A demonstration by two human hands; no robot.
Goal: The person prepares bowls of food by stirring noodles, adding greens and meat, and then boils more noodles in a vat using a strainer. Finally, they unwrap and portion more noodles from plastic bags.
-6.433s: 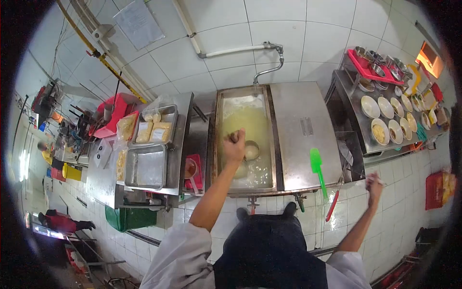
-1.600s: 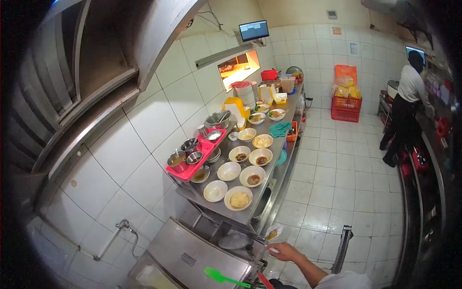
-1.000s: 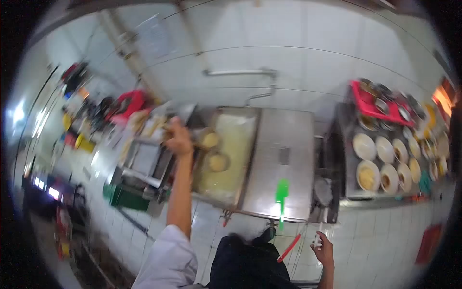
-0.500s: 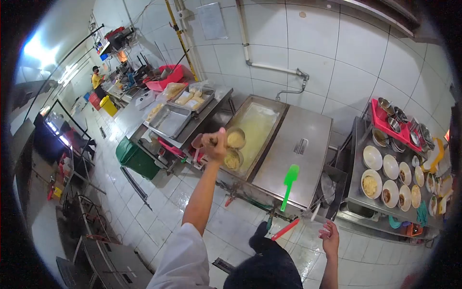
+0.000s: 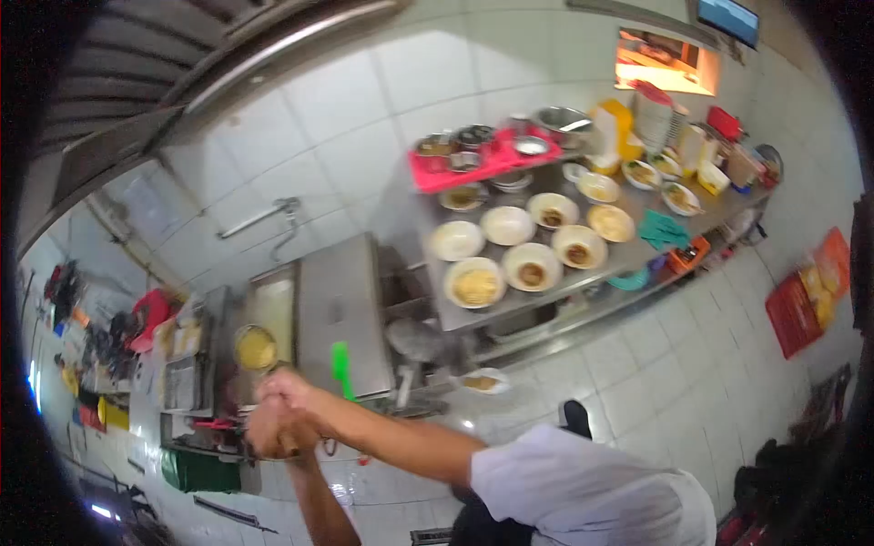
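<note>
A round metal strainer [image 5: 256, 348] of yellow noodles is held up at the left, in front of the long metal basin [image 5: 274, 314]. Both hands are close together below it. My right hand [image 5: 289, 391], on the arm coming from the right with a white sleeve, is closed round the strainer's handle. Just below, my left hand [image 5: 273, 433] is also closed on the handle, and a wooden handle end [image 5: 289, 444] shows beside it. Blur hides the exact finger positions. A green spatula [image 5: 341, 369] lies on the metal lid [image 5: 339, 300] right of the basin.
On the metal table [image 5: 446, 305] stand several bowls, one with noodles [image 5: 475, 285], others with dark sauce. A pink tray [image 5: 496, 164] of metal containers is behind them. Trays [image 5: 185, 382] stand at the far left, above a green bin [image 5: 196, 469]. A red crate [image 5: 792, 314] is far right.
The view has swung to the right. My right hand, empty before, has come over to my left hand at the handle. A noodle strainer now appears raised beyond them.
</note>
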